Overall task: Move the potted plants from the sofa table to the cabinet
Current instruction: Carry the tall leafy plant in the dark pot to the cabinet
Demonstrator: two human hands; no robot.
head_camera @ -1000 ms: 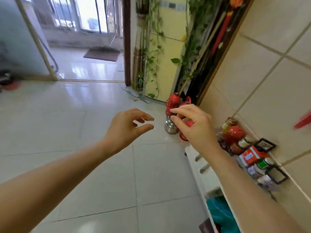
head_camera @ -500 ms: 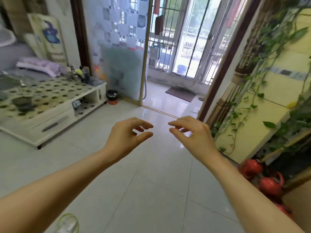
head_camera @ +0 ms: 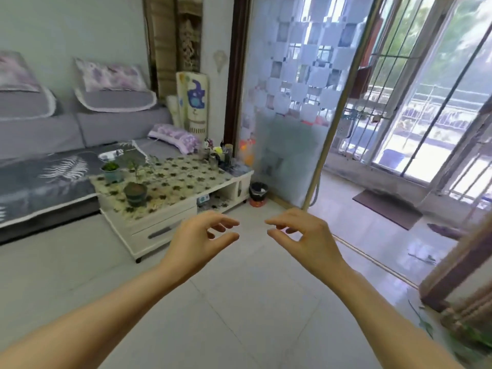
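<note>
Potted plants stand on the sofa table (head_camera: 183, 206), up and to the left of both hands and well apart from them: a dark pot (head_camera: 135, 194) with a thin twiggy plant near the table's front edge, and a pale green pot (head_camera: 111, 173) with a leafy plant behind it, nearer the grey sofa (head_camera: 48, 161). Left hand (head_camera: 197, 242) and right hand (head_camera: 303, 239) hang side by side over the tiled floor (head_camera: 253, 302), apart from each other, fingers loosely curled with thumbs under them, holding nothing
</note>
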